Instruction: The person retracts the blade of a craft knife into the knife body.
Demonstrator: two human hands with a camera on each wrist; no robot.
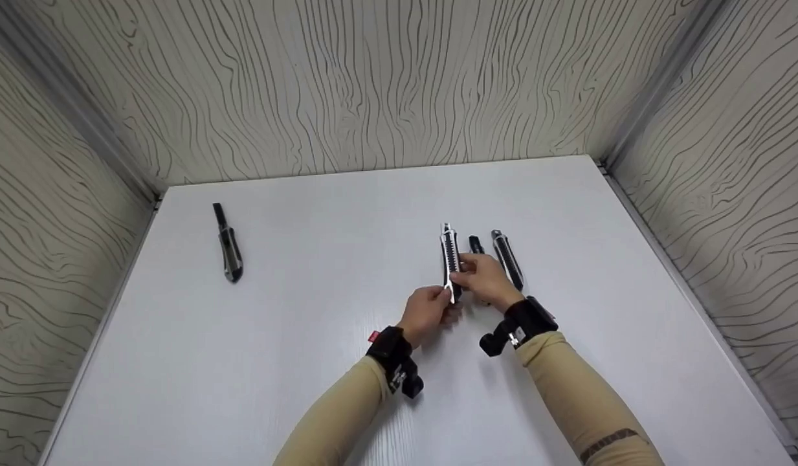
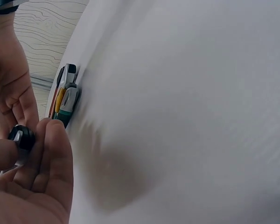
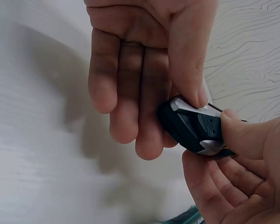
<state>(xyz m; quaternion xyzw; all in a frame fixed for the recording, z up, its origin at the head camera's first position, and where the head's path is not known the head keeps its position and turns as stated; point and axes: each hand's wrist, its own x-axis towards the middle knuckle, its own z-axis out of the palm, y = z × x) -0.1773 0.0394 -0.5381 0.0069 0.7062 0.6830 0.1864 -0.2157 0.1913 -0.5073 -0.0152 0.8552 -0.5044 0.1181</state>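
Both of my hands hold a silver-and-black utility knife (image 1: 450, 255) at the right of the middle of the white table. My left hand (image 1: 426, 314) grips its near end, thumb on top. My right hand (image 1: 486, 279) pinches its side, just above the left. In the right wrist view the knife's dark rounded end (image 3: 186, 123) shows between the left hand (image 3: 140, 70) and the right hand (image 3: 242, 172). A black-tipped knife (image 1: 476, 244) lies partly hidden behind my right hand. Beside it is another silver-and-black utility knife (image 1: 509, 259).
Far off on the left, a further utility knife (image 1: 229, 249) lies on the table (image 1: 308, 259). In the left wrist view, knives with a yellow and a green part (image 2: 65, 114) lie close together. Wood-patterned panels (image 1: 373, 84) stand around the table's back and sides.
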